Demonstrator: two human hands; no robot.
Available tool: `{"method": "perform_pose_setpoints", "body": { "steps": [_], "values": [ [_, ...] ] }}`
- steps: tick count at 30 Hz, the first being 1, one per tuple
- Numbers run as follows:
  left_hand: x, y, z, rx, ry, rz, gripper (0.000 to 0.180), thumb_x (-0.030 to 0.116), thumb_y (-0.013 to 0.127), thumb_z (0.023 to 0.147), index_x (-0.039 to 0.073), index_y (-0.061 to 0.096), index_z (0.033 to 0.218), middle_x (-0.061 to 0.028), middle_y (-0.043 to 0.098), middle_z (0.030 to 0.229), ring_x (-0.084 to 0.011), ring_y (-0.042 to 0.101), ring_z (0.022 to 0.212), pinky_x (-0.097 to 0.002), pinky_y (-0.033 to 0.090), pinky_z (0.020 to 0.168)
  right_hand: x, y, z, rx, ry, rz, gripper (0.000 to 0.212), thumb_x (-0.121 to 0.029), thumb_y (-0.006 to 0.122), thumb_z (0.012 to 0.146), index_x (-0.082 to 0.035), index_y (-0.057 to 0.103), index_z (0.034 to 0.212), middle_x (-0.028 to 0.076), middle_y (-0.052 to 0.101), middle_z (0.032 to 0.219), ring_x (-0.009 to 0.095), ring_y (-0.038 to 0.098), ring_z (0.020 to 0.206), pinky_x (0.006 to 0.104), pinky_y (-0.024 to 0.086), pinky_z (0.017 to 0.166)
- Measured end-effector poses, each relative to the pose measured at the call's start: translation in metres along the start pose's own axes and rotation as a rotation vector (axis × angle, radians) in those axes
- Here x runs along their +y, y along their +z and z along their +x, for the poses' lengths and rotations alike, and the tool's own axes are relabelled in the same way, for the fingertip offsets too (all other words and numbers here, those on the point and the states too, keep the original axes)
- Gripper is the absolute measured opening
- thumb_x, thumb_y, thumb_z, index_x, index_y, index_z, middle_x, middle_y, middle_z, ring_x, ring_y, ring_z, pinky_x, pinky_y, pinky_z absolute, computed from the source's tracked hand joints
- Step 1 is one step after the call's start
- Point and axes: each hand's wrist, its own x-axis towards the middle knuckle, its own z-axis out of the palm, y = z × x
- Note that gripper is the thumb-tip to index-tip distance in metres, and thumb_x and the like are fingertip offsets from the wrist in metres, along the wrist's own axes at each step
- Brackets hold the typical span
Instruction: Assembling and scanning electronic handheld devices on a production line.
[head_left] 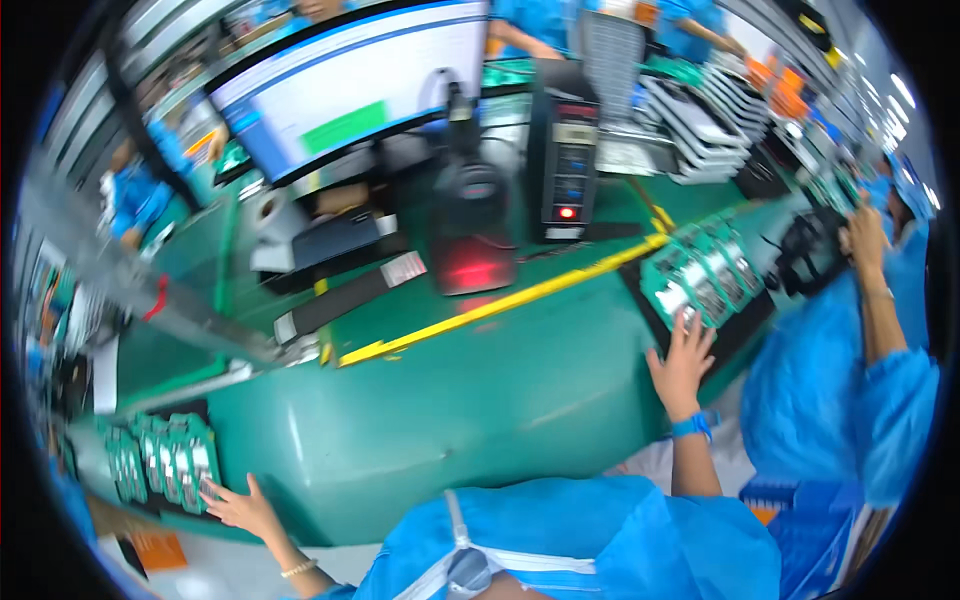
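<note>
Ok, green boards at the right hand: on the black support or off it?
On it: the green boards lie over the black support, whose dark edge shows beyond them beside the right hand.

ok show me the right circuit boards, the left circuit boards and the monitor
Right circuit boards (706, 276), head view, near the group's middle
Left circuit boards (168, 460), head view, near the group's middle
Monitor (358, 88), head view, middle of the lit screen

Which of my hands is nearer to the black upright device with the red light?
Right. Your right hand is in front of the black upright device and to its right; your left hand is farther away, at the left circuit boards.
</note>
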Motion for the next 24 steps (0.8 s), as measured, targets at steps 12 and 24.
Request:
{"method": "perform_pose_setpoints", "body": {
  "steps": [12, 24],
  "values": [
    [-0.099, 0.006, 0.049, -0.344, 0.040, 0.004, 0.049, 0.035, 0.055, 0.078, -0.005, 0.042, 0.104, -0.0257, 0.044, 0.108, -0.0395, 0.044, 0.098, -0.0428, 0.038, 0.080, -0.196, -0.035, -0.080, -0.304, -1.078, 0.681, 0.066, -0.026, 0.058, 0.069, -0.015, 0.031, 0.129, 0.016, 0.023, 0.132, 0.043, 0.018, 0.119, 0.0501, 0.020, 0.095],
    [-0.099, -0.008, 0.002, -0.204, 0.390, -0.010, 0.011, 0.009, 0.041, 0.078, -0.001, 0.045, 0.079, -0.0206, 0.053, 0.073, -0.0354, 0.053, 0.069, -0.0444, 0.044, 0.056, -0.210, -0.009, -0.105, -0.297, -1.331, 0.857, 0.061, -0.016, 0.055, 0.070, -0.006, 0.033, 0.126, 0.020, 0.037, 0.120, 0.037, 0.031, 0.112, 0.0422, 0.028, 0.095]
  ]
}}
